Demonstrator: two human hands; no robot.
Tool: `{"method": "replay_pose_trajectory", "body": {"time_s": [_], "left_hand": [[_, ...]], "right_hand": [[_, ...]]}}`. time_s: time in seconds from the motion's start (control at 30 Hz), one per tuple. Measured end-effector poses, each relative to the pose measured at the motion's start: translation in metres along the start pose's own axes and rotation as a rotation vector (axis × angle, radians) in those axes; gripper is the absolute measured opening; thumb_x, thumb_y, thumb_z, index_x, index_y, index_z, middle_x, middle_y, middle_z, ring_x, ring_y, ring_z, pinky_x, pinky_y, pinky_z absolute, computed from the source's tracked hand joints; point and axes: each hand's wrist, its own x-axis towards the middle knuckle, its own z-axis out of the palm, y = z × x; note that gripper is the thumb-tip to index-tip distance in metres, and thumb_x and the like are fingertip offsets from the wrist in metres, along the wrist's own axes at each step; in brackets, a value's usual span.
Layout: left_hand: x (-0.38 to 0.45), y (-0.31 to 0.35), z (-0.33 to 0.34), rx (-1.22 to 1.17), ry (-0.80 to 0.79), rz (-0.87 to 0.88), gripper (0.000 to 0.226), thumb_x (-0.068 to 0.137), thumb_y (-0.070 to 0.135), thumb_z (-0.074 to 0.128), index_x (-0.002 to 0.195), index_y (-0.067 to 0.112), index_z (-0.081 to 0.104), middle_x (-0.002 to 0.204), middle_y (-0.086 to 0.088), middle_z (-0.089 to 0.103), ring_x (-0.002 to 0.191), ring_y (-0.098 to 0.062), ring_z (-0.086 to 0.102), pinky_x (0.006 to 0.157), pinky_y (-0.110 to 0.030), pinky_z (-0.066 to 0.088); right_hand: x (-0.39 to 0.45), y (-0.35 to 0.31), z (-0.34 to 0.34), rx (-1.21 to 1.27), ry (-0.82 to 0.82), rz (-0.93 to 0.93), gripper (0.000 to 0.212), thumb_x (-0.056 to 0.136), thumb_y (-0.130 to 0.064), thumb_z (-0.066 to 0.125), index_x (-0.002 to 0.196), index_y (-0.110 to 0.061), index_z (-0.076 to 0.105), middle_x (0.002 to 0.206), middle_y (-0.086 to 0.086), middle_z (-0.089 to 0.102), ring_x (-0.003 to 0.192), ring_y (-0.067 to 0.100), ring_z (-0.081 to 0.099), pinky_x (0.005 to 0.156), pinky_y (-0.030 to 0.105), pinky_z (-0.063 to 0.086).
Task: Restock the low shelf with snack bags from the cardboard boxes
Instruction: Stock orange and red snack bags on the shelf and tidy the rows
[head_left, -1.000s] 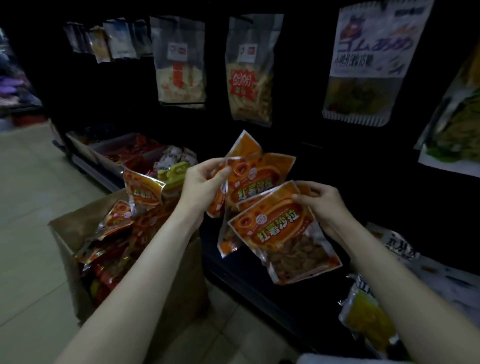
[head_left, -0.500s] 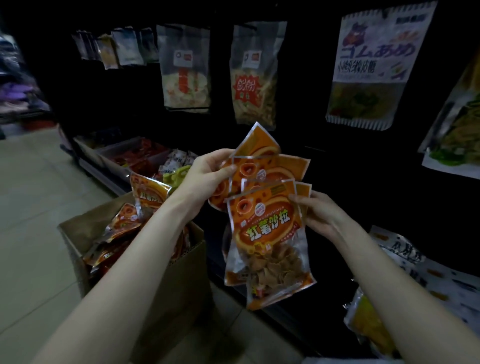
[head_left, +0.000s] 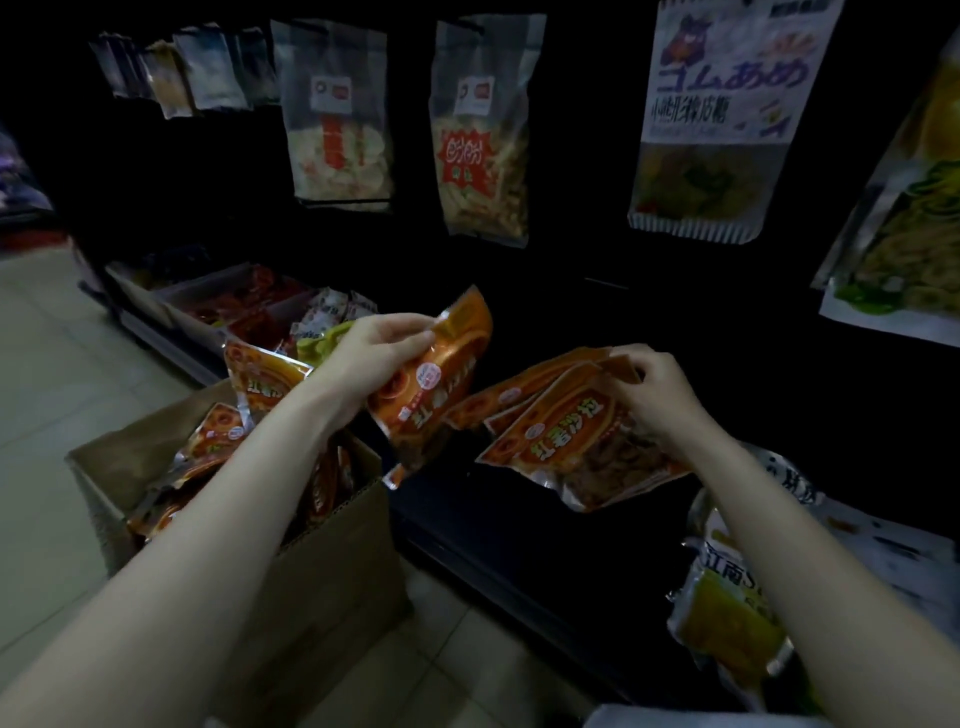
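**Bags in both hands above the low shelf**

Lower left of the frame, your cardboard box (head_left: 311, 561) stands packed with orange snack bags (head_left: 265, 376). At centre, your left hand (head_left: 374, 358) pinches one bag (head_left: 431, 395); your right hand (head_left: 657, 395) grips a fanned bundle (head_left: 566, 447) by its top edges. These look light, soft and slick, so hold the stiff seams above the dark low shelf (head_left: 530, 551)

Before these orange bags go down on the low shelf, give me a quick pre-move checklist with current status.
1. Left hand grips one orange bag: ok.
2. Right hand holds a fanned stack of orange bags by the top edges: ok.
3. Stack squared up: not ok, bags splay apart.
4. Low shelf below the bags is free: cannot tell, too dark.
5. Cardboard box has more bags: ok.
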Motion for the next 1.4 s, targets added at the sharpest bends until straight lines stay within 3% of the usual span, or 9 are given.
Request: {"method": "replay_pose_trajectory", "body": {"time_s": [0.2, 0.3, 0.47, 0.6, 0.7, 0.93, 1.13, 1.27, 1.4], "left_hand": [[0.016, 0.012, 0.032, 0.251, -0.322, 0.159, 0.022, 0.096, 0.016, 0.049, 0.11, 0.027, 0.061, 0.095, 0.006, 0.066, 0.08, -0.001, 0.065, 0.067, -0.014, 0.052], [0.037, 0.003, 0.055, 0.276, -0.38, 0.225, 0.022, 0.096, 0.016, 0.05, 0.112, 0.026, 0.062, 0.099, 0.006, 0.066, 0.087, -0.005, 0.065, 0.071, -0.016, 0.052], [0.067, -0.007, 0.114, 0.361, -0.447, 0.363, 0.027, 0.096, 0.009, 0.048, 0.119, 0.007, 0.062, 0.106, -0.001, 0.062, 0.09, -0.006, 0.058, 0.079, -0.009, 0.044], [0.093, -0.039, 0.144, 0.301, -0.132, 0.237, 0.026, 0.098, 0.011, 0.045, 0.116, 0.012, 0.064, 0.114, -0.004, 0.064, 0.107, -0.014, 0.058, 0.091, -0.026, 0.048], [0.104, -0.077, 0.168, 0.168, 0.083, 0.09, 0.03, 0.097, 0.009, 0.045, 0.124, 0.012, 0.058, 0.123, -0.005, 0.061, 0.116, -0.016, 0.055, 0.093, -0.021, 0.042], [0.093, -0.18, 0.243, 0.023, -0.294, -0.298, 0.08, 0.087, 0.015, 0.063, 0.15, 0.021, 0.014, 0.153, -0.006, 0.026, 0.139, -0.023, 0.028, 0.106, -0.034, 0.033], [0.08, -0.233, 0.284, 0.032, -0.46, -0.4, 0.098, 0.082, 0.016, 0.07, 0.15, 0.023, 0.0, 0.152, -0.007, 0.027, 0.139, -0.022, 0.026, 0.106, -0.029, 0.029], [0.084, -0.244, 0.307, 0.045, -0.503, -0.407, 0.099, 0.084, 0.013, 0.068, 0.149, 0.019, -0.006, 0.148, -0.002, 0.029, 0.138, -0.02, 0.028, 0.099, -0.023, 0.032], [0.074, -0.262, 0.332, 0.107, -0.556, -0.472, 0.108, 0.08, 0.02, 0.072, 0.149, 0.021, -0.01, 0.146, -0.002, 0.034, 0.135, -0.023, 0.034, 0.109, -0.032, 0.031]], "right_hand": [[-0.011, 0.027, 0.025, 0.304, -0.141, 0.114, 0.016, 0.089, -0.006, 0.058, 0.104, -0.011, 0.061, 0.115, 0.001, 0.061, 0.095, 0.012, 0.061, 0.071, 0.016, 0.054], [-0.018, 0.051, 0.035, 0.476, -0.169, 0.246, 0.019, 0.087, 0.003, 0.055, 0.089, -0.015, 0.06, 0.077, -0.009, 0.071, 0.073, 0.006, 0.066, 0.067, 0.02, 0.051], [-0.003, 0.09, 0.034, 0.475, -0.074, 0.336, 0.011, 0.088, 0.001, 0.055, 0.09, -0.009, 0.06, 0.078, 0.005, 0.065, 0.069, 0.017, 0.063, 0.068, 0.029, 0.049], [0.005, 0.136, 0.027, 0.325, 0.143, 0.392, 0.025, 0.091, -0.01, 0.057, 0.115, -0.003, 0.055, 0.104, 0.011, 0.064, 0.092, 0.019, 0.064, 0.079, 0.032, 0.053], [0.013, 0.173, 0.019, 0.363, 0.349, 0.519, 0.026, 0.093, -0.01, 0.055, 0.119, -0.004, 0.052, 0.11, 0.014, 0.061, 0.094, 0.024, 0.06, 0.081, 0.039, 0.053], [0.032, 0.255, 0.029, 0.48, 0.668, 0.805, 0.003, 0.091, -0.008, 0.059, 0.088, -0.007, 0.059, 0.096, 0.017, 0.065, 0.068, 0.023, 0.062, 0.062, 0.033, 0.052], [0.034, 0.308, 0.012, -0.076, 0.562, 0.886, 0.028, 0.096, -0.01, 0.05, 0.121, 0.001, 0.053, 0.11, 0.025, 0.061, 0.091, 0.035, 0.061, 0.076, 0.043, 0.052], [0.026, 0.311, -0.001, -0.362, 0.35, 0.716, 0.06, 0.092, -0.004, 0.054, 0.143, -0.004, 0.022, 0.125, 0.025, 0.052, 0.107, 0.042, 0.055, 0.078, 0.043, 0.046], [0.008, 0.314, -0.012, -0.471, 0.216, 0.674, 0.043, 0.094, -0.009, 0.051, 0.133, -0.003, 0.034, 0.114, 0.023, 0.057, 0.091, 0.037, 0.059, 0.064, 0.03, 0.037]]}}
